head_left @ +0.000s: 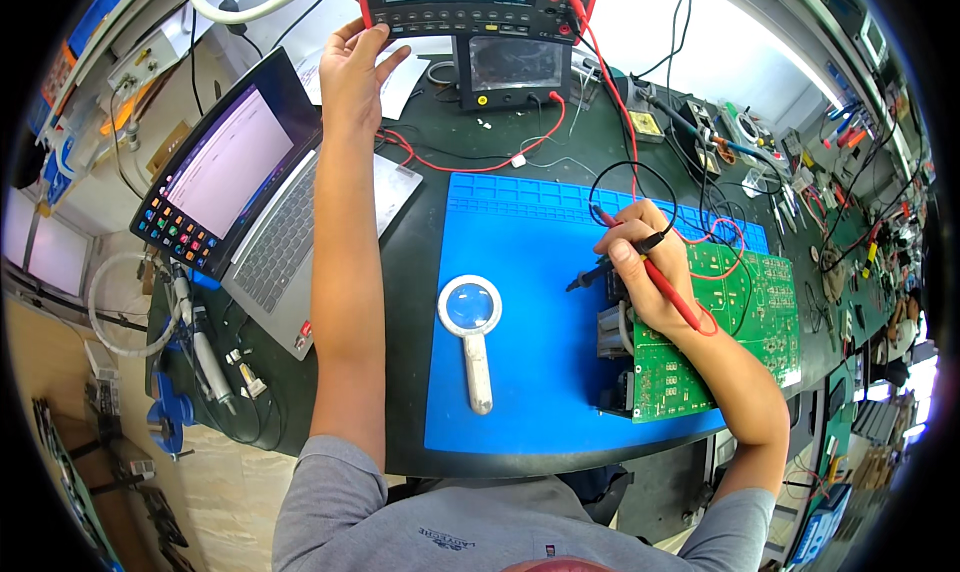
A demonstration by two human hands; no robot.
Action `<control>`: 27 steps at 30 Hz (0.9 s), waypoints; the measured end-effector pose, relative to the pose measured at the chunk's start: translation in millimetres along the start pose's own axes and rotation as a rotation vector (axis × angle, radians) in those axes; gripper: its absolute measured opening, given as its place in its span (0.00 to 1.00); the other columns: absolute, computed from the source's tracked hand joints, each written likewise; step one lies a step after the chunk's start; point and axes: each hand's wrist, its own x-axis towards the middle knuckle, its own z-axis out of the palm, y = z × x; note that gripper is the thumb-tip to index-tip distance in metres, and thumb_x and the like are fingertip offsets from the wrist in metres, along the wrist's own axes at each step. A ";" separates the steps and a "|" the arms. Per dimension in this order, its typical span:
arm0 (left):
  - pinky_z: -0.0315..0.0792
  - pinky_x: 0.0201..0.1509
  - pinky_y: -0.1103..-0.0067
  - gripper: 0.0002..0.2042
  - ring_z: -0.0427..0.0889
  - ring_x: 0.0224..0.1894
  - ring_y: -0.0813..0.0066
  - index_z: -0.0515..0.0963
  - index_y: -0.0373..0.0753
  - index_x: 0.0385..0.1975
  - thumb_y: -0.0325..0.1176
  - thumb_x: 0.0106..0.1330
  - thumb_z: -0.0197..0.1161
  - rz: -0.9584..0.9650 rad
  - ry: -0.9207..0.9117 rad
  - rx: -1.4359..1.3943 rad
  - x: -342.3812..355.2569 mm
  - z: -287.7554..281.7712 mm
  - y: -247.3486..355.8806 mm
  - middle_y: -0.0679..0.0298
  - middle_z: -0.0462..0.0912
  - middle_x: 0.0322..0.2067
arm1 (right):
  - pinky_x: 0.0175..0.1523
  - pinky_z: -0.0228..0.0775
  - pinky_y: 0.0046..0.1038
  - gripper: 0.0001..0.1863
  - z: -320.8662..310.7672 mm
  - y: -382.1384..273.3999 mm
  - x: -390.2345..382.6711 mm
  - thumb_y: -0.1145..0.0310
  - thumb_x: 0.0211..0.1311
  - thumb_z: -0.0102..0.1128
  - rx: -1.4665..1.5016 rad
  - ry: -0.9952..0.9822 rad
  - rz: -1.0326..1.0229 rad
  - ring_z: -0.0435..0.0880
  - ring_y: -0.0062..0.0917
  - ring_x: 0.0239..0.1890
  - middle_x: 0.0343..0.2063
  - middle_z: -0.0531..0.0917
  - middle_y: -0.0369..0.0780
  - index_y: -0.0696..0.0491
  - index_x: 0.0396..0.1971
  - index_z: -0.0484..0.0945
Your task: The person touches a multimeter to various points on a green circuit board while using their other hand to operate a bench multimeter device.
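My left hand [352,77] reaches up to the black-and-red bench multimeter [480,12], a fingertip at its lower-left buttons and the thumb held apart. My right hand [645,272] grips the red test probe [673,292] and black test probe [590,277]; the black tip points down over the blue mat [520,362]. Beneath that hand, on the mat's right side, lies a green circuit board [740,342] with bulky dark and metal components along its left edge. A white-rimmed magnifying glass [477,372] rests left of the board.
An open laptop [275,242] sits at left. Behind the mat stands a black screened instrument [512,64]. Red and black leads loop across the bench [400,412]. A soldering iron [730,144] and scattered tools are at back right; a white-hosed blue fixture [170,412] is at lower left.
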 end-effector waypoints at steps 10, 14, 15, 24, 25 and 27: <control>0.79 0.56 0.67 0.22 0.77 0.52 0.65 0.63 0.26 0.55 0.26 0.64 0.61 -0.032 -0.006 -0.003 -1.2 1.2 3.0 0.53 0.75 0.47 | 0.41 0.69 0.31 0.12 -1.0 0.2 -0.6 0.64 0.67 0.58 -0.003 0.000 -0.001 0.76 0.32 0.34 0.29 0.75 0.43 0.58 0.30 0.80; 0.79 0.56 0.67 0.22 0.77 0.52 0.65 0.63 0.26 0.55 0.26 0.64 0.61 -0.038 -0.003 -0.001 -1.7 1.9 3.6 0.53 0.75 0.47 | 0.40 0.69 0.31 0.12 -0.5 -0.1 0.0 0.64 0.67 0.59 -0.006 0.005 -0.014 0.76 0.32 0.34 0.29 0.75 0.43 0.58 0.30 0.80; 0.79 0.56 0.67 0.22 0.77 0.52 0.65 0.63 0.26 0.55 0.26 0.64 0.61 -0.037 -0.003 -0.001 -1.7 2.0 3.4 0.53 0.75 0.47 | 0.40 0.69 0.31 0.11 -0.5 0.1 -0.1 0.64 0.67 0.59 -0.010 0.004 -0.018 0.76 0.32 0.34 0.29 0.75 0.43 0.58 0.30 0.80; 0.83 0.49 0.72 0.26 0.80 0.48 0.68 0.61 0.25 0.56 0.27 0.62 0.65 0.016 0.025 0.098 -3.2 7.7 1.2 0.53 0.76 0.46 | 0.40 0.69 0.32 0.11 -0.7 -1.3 0.1 0.65 0.66 0.60 -0.014 -0.009 -0.037 0.75 0.33 0.33 0.28 0.75 0.42 0.58 0.30 0.80; 0.83 0.48 0.72 0.27 0.80 0.47 0.68 0.61 0.25 0.56 0.27 0.62 0.66 0.028 0.036 0.129 -2.4 8.5 -0.8 0.53 0.76 0.46 | 0.40 0.69 0.32 0.10 -0.4 -1.0 0.0 0.66 0.66 0.60 -0.010 -0.007 -0.038 0.75 0.33 0.33 0.28 0.75 0.43 0.58 0.30 0.80; 0.83 0.48 0.73 0.28 0.80 0.47 0.68 0.61 0.25 0.56 0.27 0.61 0.67 0.043 0.052 0.143 -2.2 10.4 -2.9 0.52 0.76 0.46 | 0.40 0.69 0.32 0.10 0.2 -0.6 -0.1 0.66 0.65 0.60 -0.002 -0.004 -0.040 0.75 0.33 0.33 0.28 0.75 0.43 0.58 0.30 0.80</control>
